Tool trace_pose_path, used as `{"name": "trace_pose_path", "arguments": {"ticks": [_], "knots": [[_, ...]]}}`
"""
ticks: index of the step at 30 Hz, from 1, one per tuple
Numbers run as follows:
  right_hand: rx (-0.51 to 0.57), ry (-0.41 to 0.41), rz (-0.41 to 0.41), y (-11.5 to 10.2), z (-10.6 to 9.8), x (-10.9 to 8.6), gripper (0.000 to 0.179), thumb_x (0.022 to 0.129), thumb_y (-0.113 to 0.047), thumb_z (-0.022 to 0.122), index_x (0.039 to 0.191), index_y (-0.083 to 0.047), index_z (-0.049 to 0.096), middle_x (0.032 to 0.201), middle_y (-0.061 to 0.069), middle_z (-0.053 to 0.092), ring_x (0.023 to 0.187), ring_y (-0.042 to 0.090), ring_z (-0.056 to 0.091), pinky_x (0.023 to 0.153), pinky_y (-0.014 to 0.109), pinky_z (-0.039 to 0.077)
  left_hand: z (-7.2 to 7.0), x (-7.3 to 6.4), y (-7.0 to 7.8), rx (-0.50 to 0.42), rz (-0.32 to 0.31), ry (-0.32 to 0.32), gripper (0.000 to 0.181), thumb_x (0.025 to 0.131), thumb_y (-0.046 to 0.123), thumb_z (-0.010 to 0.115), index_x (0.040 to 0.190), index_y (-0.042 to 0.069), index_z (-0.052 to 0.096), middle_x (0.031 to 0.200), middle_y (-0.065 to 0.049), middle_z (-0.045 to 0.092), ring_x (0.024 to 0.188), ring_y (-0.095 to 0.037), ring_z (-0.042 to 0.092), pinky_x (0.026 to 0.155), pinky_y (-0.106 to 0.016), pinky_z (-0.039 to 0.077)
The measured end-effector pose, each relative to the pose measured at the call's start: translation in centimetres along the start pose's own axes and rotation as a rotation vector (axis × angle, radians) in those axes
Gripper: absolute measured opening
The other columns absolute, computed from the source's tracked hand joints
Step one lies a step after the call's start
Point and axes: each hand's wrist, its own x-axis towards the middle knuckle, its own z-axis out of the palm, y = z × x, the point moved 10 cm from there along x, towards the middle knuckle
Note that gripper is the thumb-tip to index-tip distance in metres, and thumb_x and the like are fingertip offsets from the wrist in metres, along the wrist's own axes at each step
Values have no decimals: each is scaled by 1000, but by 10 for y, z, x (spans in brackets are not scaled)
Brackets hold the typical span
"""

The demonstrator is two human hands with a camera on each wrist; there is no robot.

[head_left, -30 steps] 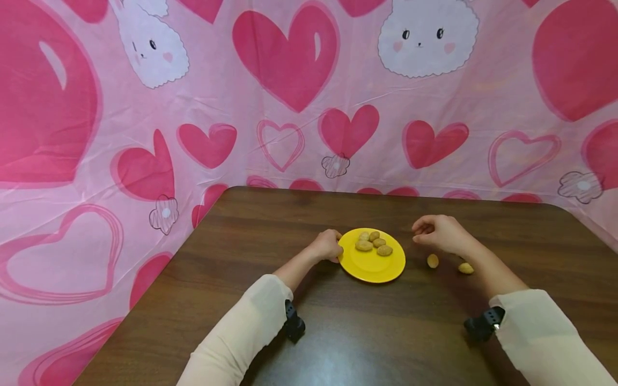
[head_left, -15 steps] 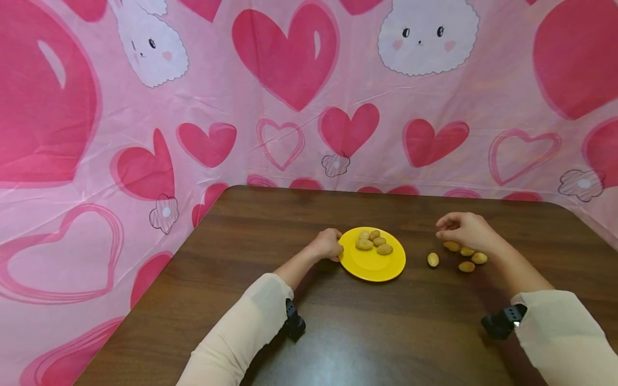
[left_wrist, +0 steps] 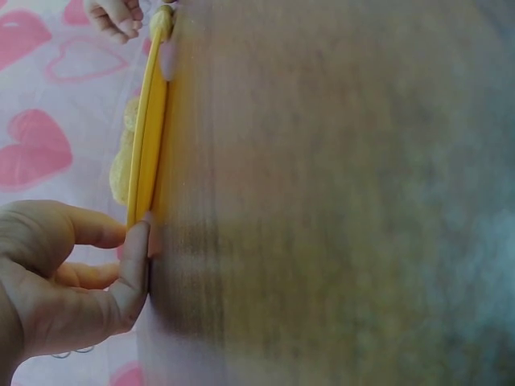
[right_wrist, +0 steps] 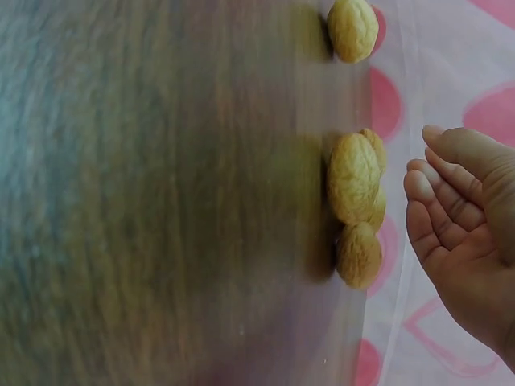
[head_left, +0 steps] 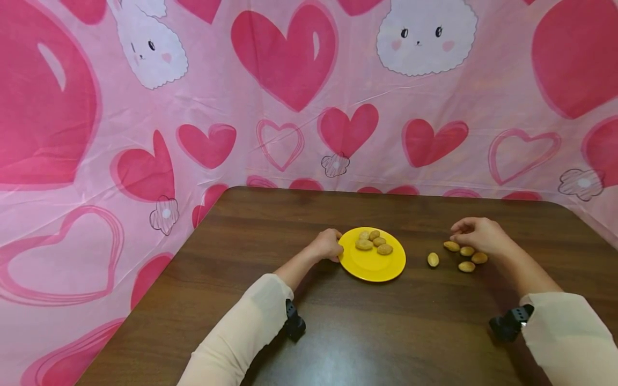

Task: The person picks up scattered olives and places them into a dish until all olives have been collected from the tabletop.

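My left hand [head_left: 326,245] pinches the left rim of a yellow plate [head_left: 370,271]; in the left wrist view my thumb lies above the rim and a finger below it. On the plate sit several small, wrinkled, yellow-brown oval pieces [head_left: 384,249], like unshelled nuts or tiny potatoes. My right hand [head_left: 478,234] hovers just above and behind a loose group of more such ovals [head_left: 466,266] to the plate's right. In the right wrist view, its loosely bent fingers [right_wrist: 438,213] hold nothing and stand apart from the ovals. One separate oval [head_left: 433,259] lies between plate and group.
Everything rests on a dark brown wooden table [head_left: 367,332]. Its far edge meets a pink cloth [head_left: 289,145] printed with hearts, which also hangs along the left side. Black devices are strapped to both wrists.
My right hand has moved right, from near the plate to above the loose group, bringing more of those ovals into sight. The left hand and plate have stayed in place.
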Motion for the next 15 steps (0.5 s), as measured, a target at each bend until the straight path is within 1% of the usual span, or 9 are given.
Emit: {"name": "trace_pose_path", "arguments": {"ticks": [2, 7, 15], "knots": [[-18, -1, -2, 2, 0, 0, 32, 84, -22, 66, 101, 5, 62, 87, 7, 65, 73, 14, 55, 61, 28, 47, 0, 0, 0, 0, 1, 1, 37, 83, -5, 58, 120, -6, 54, 93, -13, 58, 67, -18, 62, 55, -24, 55], [-20, -11, 1, 8, 2, 1, 31, 83, -21, 66, 101, 4, 62, 86, 5, 64, 73, 14, 54, 61, 28, 46, 0, 0, 0, 5, -3, 2, 37, 84, -5, 57, 120, -6, 54, 94, -13, 58, 67, -18, 62, 54, -24, 55], [-41, -23, -7, 13, 9, 3, 27, 80, -20, 68, 95, 2, 64, 83, 3, 64, 73, 15, 52, 61, 29, 43, 0, -1, 0, 7, -4, 3, 37, 83, -5, 58, 120, -6, 54, 94, -13, 58, 67, -17, 61, 54, -24, 55]]}}
